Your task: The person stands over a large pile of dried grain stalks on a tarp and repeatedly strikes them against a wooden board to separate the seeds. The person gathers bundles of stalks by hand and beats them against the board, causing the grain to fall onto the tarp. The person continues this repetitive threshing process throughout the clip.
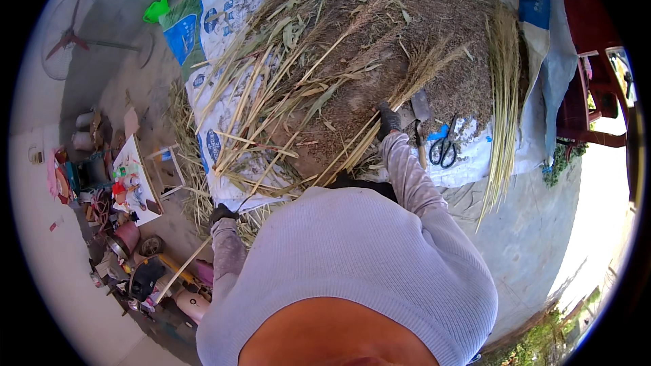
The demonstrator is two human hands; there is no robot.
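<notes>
My right hand [388,120], in a dark glove, is closed around a small bundle of sorghum stalks [424,76] whose brushy seed heads point to the far right. The stalk ends run back toward my waist. Down at the near left corner, my left hand [222,213], also gloved, is closed on a long pale sorghum stalk [182,272] slanting down to the left. Its fingers are small and partly hidden. Beside my right hand lie a broad-bladed tool [420,104] with a wooden handle and black-handled scissors [444,152]. Loose leafy sorghum stalks [254,98] spread across the left.
Printed white woven sacks [468,163] cover the work surface, strewn with brown seeds [451,24]. A neat stalk bundle [502,95] lies along the right side. Dark red chairs [590,105] stand at the right. A fan [70,37], a green watering can [156,8] and clutter sit left.
</notes>
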